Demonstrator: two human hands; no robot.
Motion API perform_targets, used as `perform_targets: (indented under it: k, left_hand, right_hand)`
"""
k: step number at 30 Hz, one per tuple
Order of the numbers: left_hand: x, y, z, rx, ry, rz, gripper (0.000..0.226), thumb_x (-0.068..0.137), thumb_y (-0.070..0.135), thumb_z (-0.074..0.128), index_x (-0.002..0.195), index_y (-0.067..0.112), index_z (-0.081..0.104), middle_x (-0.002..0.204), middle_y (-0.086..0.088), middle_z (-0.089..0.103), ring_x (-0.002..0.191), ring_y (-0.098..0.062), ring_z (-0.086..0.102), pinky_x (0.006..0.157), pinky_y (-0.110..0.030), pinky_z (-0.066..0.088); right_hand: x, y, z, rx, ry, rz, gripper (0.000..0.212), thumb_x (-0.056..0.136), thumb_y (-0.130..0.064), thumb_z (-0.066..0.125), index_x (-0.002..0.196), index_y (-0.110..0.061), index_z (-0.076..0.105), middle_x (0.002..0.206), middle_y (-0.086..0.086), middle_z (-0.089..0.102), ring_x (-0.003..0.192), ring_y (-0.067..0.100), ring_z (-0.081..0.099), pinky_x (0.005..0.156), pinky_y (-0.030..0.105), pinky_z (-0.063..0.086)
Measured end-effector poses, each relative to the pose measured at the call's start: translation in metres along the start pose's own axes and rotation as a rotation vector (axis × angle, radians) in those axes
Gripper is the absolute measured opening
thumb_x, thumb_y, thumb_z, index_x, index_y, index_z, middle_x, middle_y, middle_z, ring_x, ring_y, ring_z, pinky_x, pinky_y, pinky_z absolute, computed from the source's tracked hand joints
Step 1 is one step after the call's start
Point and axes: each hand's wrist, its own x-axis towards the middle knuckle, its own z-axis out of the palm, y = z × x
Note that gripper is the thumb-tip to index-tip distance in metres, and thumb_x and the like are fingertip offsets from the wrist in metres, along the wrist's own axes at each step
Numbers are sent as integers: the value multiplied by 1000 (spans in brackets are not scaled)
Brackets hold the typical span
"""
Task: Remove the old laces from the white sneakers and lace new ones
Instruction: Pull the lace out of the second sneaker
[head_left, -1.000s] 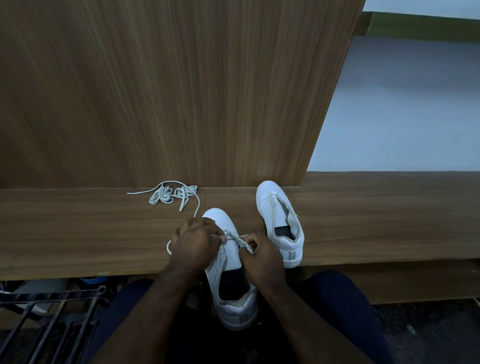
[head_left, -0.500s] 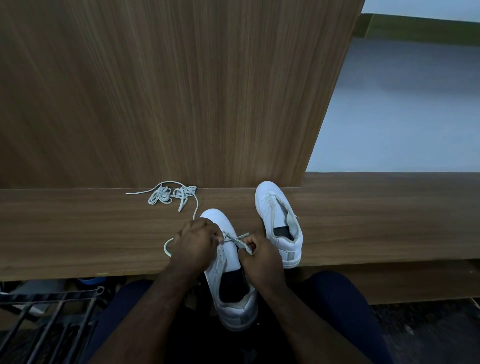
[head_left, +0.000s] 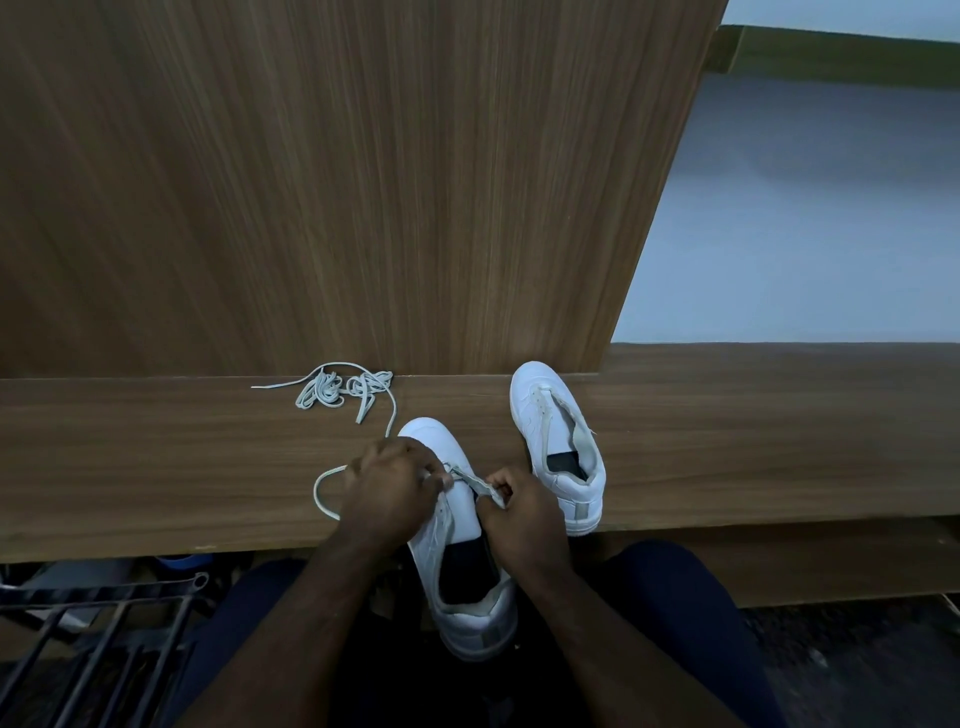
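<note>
- Both hands are down on the near white sneaker (head_left: 457, 519), which lies toe-forward on the wooden surface (head_left: 156, 467) with its heel hanging off the near edge over the person's lap.
- Left hand (head_left: 387, 493) sits curled over the sneaker's left side, fingers bent in at the eyelet area and pinching the lace (head_left: 470, 477) there.
- Right hand (head_left: 522, 512) is just beside it on the sneaker's right side, fingers curled tight, gripping the other stretch of that same lace.
- The lace runs taut and short between the two hands, across the tongue.
- Out to the left of the left hand, a loop of lace (head_left: 324, 493) curls over the surface and trails forward to a loose bundle of laces (head_left: 337, 387) heaped against the upright wooden panel (head_left: 363, 182), well ahead of the left hand.
- The second white sneaker (head_left: 558, 441) stands on the surface just right of and ahead of the right hand, toe pointing away, no lace visible in its eyelets.
- Down low to the left of the left forearm, a dark metal rack (head_left: 104, 623) shows below the surface edge.
</note>
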Motion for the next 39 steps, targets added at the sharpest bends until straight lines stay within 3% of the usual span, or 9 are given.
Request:
perform_targets:
  k: [7,10,13,15,20,23,29,35,39]
  left_hand:
    - [4,-20,-23,-61,310,-281,5,91,35,58,89,32,61,109,6,62,109,-24,51,93,-46,36]
    - [5,-18,-12,-29,118,-135,23,87,47,58,108,38,65,123,11,57,123,-22,44,101,-46,34]
    - [4,-10,1,-76,-18,13,17,77,53,59,87,44,70,117,20,58,126,-15,42,106,-43,32]
    - [5,-9,-2,-58,55,-6,7,79,41,61,74,38,64,106,18,60,119,-15,47,101,-42,35]
    - [6,-20,-21,-65,301,-287,9,91,40,56,92,32,60,110,8,61,111,-23,51,99,-47,36]
    - [9,-20,-15,12,182,-344,43,85,57,57,119,31,54,131,3,50,123,-27,43,103,-51,34]
    - [-1,-3,-16,-347,-358,-236,94,42,70,75,123,28,50,116,-3,54,100,-16,59,76,-27,46]
    - [-9,3,-13,-338,-313,-232,66,56,35,69,118,27,47,104,-6,61,78,-17,64,65,-30,55]
    - [-17,-3,-9,-319,-289,-240,51,70,21,72,117,22,50,86,0,66,72,-10,62,53,-21,40]
  right_hand:
    - [2,1,3,10,8,2,7,79,-21,63,83,-26,64,74,-11,65,72,6,61,70,31,52]
    - [2,0,3,5,3,-3,6,80,-19,64,82,-25,64,73,-9,63,71,8,60,69,32,51]
    - [1,1,2,4,3,-5,6,81,-19,64,84,-24,64,73,-9,64,70,6,60,68,31,51]
    - [1,1,1,2,3,0,6,82,-20,64,85,-24,65,75,-9,64,71,6,60,69,30,51]
    - [2,1,3,5,10,4,7,80,-21,64,86,-24,65,75,-9,65,72,6,61,72,34,53]
    - [2,2,4,10,8,-1,9,80,-20,63,87,-25,65,77,-10,66,75,5,61,74,35,54]
    - [-1,1,4,3,51,-95,22,86,-15,61,104,-25,70,94,-15,70,91,3,64,82,26,52]
    - [-3,2,-2,-65,-29,-80,13,78,-13,58,84,-25,58,80,-9,64,78,8,60,70,30,49]
    - [0,1,-6,-148,-182,-20,19,77,-15,58,83,-31,49,86,-11,59,84,12,58,70,27,43]
